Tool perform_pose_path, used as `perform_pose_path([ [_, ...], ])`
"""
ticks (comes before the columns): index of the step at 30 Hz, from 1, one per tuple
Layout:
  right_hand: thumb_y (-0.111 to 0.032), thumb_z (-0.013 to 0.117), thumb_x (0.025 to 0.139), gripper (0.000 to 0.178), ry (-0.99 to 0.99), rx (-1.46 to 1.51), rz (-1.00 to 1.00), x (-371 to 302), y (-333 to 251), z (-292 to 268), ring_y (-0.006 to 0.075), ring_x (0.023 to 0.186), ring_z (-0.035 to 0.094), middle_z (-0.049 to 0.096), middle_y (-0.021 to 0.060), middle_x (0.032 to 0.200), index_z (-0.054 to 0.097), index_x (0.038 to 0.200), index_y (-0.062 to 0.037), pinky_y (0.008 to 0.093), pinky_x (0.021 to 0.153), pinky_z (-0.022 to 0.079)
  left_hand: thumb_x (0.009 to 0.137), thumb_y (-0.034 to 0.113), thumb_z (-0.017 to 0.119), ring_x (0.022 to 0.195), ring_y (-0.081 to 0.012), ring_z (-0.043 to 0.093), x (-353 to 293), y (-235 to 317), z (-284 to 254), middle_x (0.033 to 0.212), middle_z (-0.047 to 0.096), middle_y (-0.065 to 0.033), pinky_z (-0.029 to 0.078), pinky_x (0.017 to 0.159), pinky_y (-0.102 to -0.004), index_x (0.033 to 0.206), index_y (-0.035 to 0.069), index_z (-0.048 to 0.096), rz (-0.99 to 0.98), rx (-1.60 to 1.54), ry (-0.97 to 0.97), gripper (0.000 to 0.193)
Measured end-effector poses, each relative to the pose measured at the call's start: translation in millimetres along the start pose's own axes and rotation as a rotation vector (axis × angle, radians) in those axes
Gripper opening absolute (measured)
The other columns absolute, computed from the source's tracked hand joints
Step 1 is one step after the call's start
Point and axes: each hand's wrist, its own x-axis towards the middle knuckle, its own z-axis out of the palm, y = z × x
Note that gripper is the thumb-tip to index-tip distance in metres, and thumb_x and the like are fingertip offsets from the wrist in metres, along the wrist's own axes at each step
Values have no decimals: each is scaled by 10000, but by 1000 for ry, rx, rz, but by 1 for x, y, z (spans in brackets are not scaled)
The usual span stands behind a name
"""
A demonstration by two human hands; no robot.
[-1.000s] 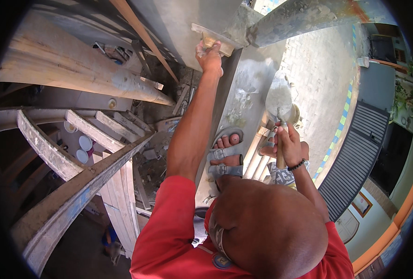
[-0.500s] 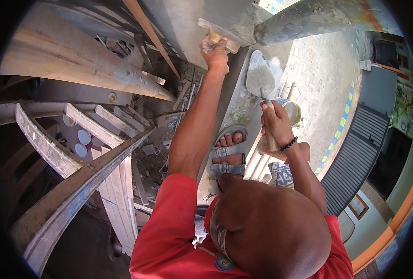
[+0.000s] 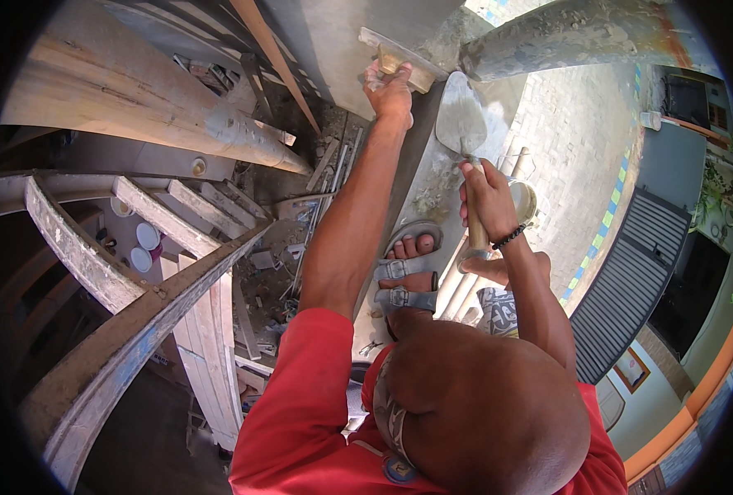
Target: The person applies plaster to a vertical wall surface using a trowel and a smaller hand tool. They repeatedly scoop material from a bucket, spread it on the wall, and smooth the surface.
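At the far end of my outstretched arm, my left hand point(image 3: 393, 97) is closed around the handle of a plastering float point(image 3: 423, 64). The float's plate lies against the grey plastered wall point(image 3: 325, 41). My right hand point(image 3: 492, 198) grips the wooden handle of a pointed trowel point(image 3: 461, 124). Its broad blade, smeared with grey mortar, is over the concrete ledge point(image 3: 428, 186), close below the float's right end. How much mortar the blade carries I cannot tell.
A bucket point(image 3: 523, 202) stands right of my right hand. Pale pipes point(image 3: 457, 289) lie beside my sandalled feet. On the left, a whitish wooden frame point(image 3: 168, 289) rises over a lower area with rubble point(image 3: 276, 239). A round column point(image 3: 548, 41) crosses the top right. Paving point(image 3: 577, 157) lies beyond.
My left hand and the float have shifted slightly right along the wall. The trowel blade has moved a little farther away from me, toward the float.
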Motion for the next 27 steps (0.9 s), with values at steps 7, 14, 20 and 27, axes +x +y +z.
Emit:
perform_pose_path([
  [7, -351, 523, 928, 355, 3, 80, 44, 6, 2, 0, 126, 438, 515, 511, 24, 641, 541, 1096, -39, 273, 369, 426, 817, 35, 694, 893, -218, 609, -2, 2, -1, 1078, 602, -137, 510, 719, -347, 1348, 47, 300, -2, 5, -16, 661],
  [14, -358, 530, 921, 367, -3, 88, 61, 9, 2, -3, 134, 432, 506, 505, 28, 644, 538, 1100, -38, 278, 372, 430, 815, 43, 700, 906, -223, 607, -5, 5, 2, 1074, 606, -139, 509, 734, -351, 1341, 51, 307, -14, 43, 11, 656],
  [20, -356, 526, 920, 352, -2, 94, 86, 9, -1, -2, 139, 431, 502, 497, 31, 643, 535, 1080, -43, 282, 372, 432, 815, 46, 700, 920, -230, 608, -2, 4, -1, 1100, 602, -152, 511, 749, -352, 1354, 45, 290, -17, 43, 2, 677],
  [27, -325, 518, 914, 516, -43, 112, 129, 9, -5, -9, 136, 456, 504, 495, 45, 669, 392, 1264, 32, 292, 382, 426, 823, 38, 689, 939, -238, 605, -3, 2, 3, 1110, 594, -161, 510, 767, -365, 1363, 48, 279, -19, 8, -11, 679],
])
